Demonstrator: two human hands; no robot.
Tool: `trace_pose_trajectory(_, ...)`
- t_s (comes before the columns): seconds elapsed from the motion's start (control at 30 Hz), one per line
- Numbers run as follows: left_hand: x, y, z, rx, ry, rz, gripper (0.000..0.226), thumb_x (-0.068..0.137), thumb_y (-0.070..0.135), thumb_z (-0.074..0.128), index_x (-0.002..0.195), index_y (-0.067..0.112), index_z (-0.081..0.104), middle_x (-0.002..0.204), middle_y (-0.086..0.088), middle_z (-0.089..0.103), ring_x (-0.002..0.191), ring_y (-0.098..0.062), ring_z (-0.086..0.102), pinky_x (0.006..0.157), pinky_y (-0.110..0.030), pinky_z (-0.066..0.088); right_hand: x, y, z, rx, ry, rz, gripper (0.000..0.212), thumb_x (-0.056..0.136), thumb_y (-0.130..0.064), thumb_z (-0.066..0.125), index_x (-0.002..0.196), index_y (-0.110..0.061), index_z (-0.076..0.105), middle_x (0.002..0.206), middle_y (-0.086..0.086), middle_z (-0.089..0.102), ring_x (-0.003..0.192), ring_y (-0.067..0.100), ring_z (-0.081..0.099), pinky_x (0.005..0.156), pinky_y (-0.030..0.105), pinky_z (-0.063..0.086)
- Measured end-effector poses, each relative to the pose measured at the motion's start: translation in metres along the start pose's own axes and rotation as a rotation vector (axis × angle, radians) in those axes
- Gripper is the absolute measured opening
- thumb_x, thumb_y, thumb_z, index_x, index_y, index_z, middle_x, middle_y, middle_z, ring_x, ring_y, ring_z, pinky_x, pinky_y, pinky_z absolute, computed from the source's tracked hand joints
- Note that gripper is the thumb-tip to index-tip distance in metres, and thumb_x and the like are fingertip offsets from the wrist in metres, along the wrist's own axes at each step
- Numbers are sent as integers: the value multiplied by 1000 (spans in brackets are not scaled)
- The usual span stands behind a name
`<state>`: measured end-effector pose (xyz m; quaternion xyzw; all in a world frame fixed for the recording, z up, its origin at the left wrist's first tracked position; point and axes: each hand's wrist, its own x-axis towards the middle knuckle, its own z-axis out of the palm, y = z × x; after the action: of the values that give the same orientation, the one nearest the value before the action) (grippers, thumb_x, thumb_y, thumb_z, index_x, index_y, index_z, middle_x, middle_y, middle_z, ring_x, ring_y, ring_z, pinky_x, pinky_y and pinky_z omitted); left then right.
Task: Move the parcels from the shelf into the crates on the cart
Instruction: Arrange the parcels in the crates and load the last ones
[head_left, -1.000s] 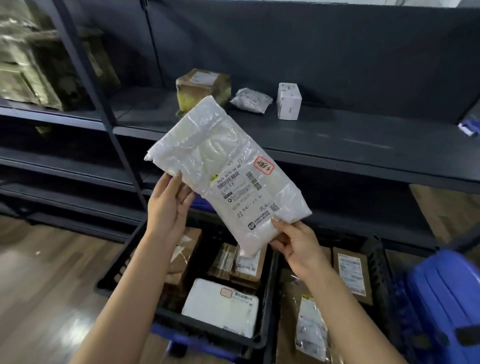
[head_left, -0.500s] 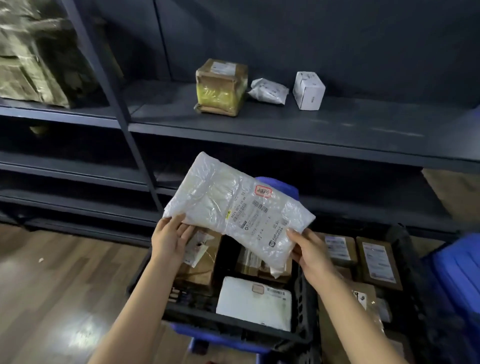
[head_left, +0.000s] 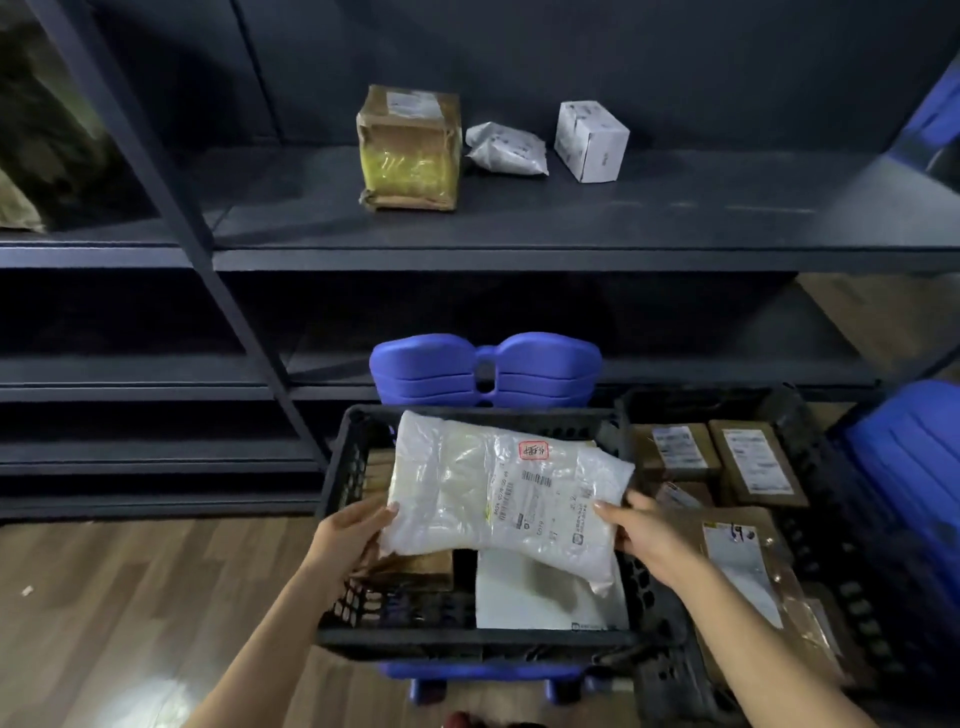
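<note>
I hold the white plastic mailer (head_left: 498, 499) flat in the lower middle of the frame, over the left black crate (head_left: 340, 467) on the cart (head_left: 485, 371). It lies above a brown carton (head_left: 415, 569) and a white flat parcel (head_left: 540, 597) already inside; I cannot tell whether it touches them yet. I judge it light and soft. The film is glossy and crinkled, so likely slippery, and its near right corner sags. The two short ends are the best places to hold it, so it stays flat.

My left hand (head_left: 353, 535) grips the left end, fingers (head_left: 382, 514) curled round the edge. My right hand (head_left: 644, 540) pinches the right end likewise, clamped on the film.

On the shelf (head_left: 571, 228) in the upper middle stand a taped brown box (head_left: 410, 150), a grey bag (head_left: 506, 148) and a white box (head_left: 589, 140).
</note>
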<state>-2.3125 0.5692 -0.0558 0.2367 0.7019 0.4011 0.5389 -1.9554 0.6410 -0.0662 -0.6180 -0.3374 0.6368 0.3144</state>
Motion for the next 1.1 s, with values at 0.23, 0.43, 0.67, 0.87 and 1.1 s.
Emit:
trace_pose_trajectory(0.23,6,-34,22,246,72,-16,20,83,14,75,100,3,73,87,-14,72,78,-24,64,79,-36,52,16,30,-2,-89,130,44,33,87,-13,70,116,-7,57,106,10,69,93,25,67,80,42,56)
trace_pose_trajectory(0.43,13,-51,29,579,89,30,20,84,16,72,99,3,72,95,-14,72,94,-31,66,83,-34,49,20,47,4,-367,187,-12,30,89,-15,67,117,-9,59,110,7,67,98,23,66,89,42,53)
trace_pose_trajectory(0.67,24,-56,34,820,-64,22,7,83,20,70,81,14,69,74,0,61,71,-15,56,57,-21,41,20,68,1,-605,291,-14,25,91,-15,62,113,-3,59,114,12,65,102,26,62,77,29,46)
trace_pose_trajectory(0.87,31,-63,57,925,-150,38,5,84,19,70,80,17,69,85,-2,68,82,-16,64,74,-27,53,24,72,-6,-850,350,30,24,94,-16,54,112,-1,58,112,17,66,100,32,63,72,29,45)
trace_pose_trajectory(1.1,46,-93,70,1092,-138,11,33,84,26,71,57,19,55,62,6,54,68,-11,56,61,-21,41,36,79,1,-1046,383,77,33,99,-8,43,130,-1,50,126,14,61,110,28,62,74,27,48)
